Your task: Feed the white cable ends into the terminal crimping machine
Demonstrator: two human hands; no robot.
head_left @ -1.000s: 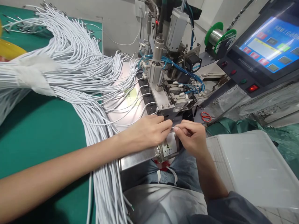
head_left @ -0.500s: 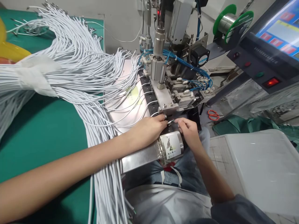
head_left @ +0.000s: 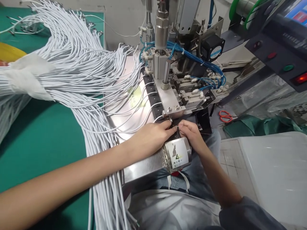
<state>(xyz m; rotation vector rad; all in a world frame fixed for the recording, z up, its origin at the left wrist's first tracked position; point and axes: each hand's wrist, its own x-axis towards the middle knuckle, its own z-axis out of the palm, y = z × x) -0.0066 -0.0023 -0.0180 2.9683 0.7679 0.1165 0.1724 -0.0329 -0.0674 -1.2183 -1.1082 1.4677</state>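
My left hand (head_left: 153, 135) reaches across to the near end of the machine's black cable holder (head_left: 157, 111), its thumb and forefinger closed on the end of a white cable. Fingertip to fingertip with it, my right hand (head_left: 191, 134) pinches the small stripped end of that same cable. Fingers hide most of this tip. Several other white cables (head_left: 141, 119) run from the large bundle (head_left: 79, 76) into slots along the holder. Just below my hands sits a metal cover with a warning label (head_left: 177, 154).
Pneumatic cylinders (head_left: 161, 67) and blue air hoses (head_left: 192, 56) rise beyond my hands. At right are a control box (head_left: 278, 54), red-handled scissors (head_left: 226, 116) and a white bin (head_left: 280, 172). A small black tray (head_left: 203, 123) stands beside my right hand. The bundle lies on a green mat (head_left: 48, 137).
My hands have come together, and the cable tip that showed between them is now mostly covered by fingers. The view has shifted slightly, moving the control box toward the right edge.
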